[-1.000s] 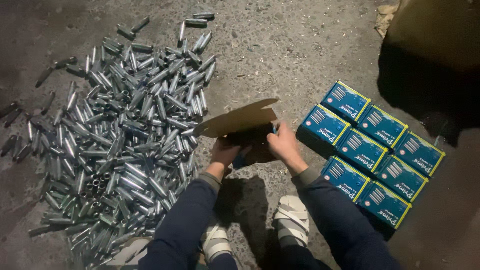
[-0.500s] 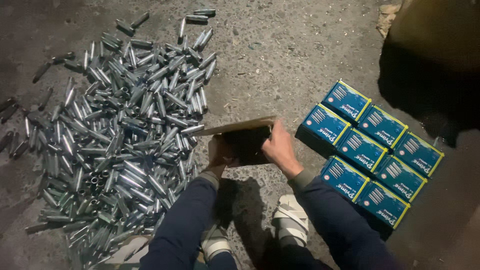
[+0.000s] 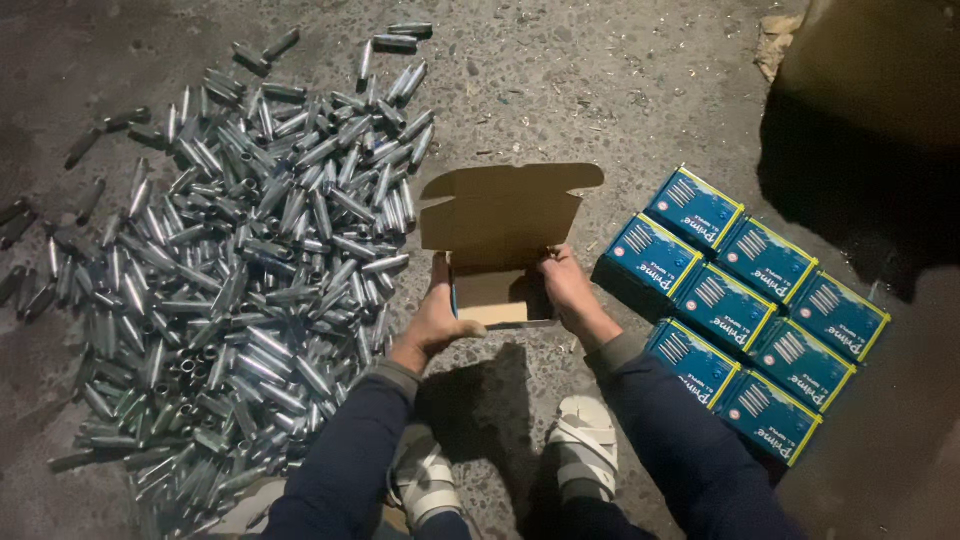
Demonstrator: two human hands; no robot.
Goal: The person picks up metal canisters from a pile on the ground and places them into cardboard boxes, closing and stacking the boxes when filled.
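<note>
Open box [image 3: 500,250]: plain brown cardboard, matt inside. Cylinders [image 3: 240,270]: bare metal, smooth, dull silvery sheen. Blue boxes [image 3: 750,300]: printed card, slightly glossy. Floor [image 3: 620,90]: rough speckled concrete. Sleeves [image 3: 350,460]: dark cloth. Sandals [image 3: 585,440]: white straps, matt

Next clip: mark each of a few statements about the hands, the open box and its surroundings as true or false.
1. Both hands, left hand and right hand, grip the open box. True.
2. The box lid is closed. False: its flap stands open.
3. The metal cylinders lie heaped left of the box. True.
4. The blue boxes are stacked in a tower. False: they lie flat in rows on the floor.
</note>
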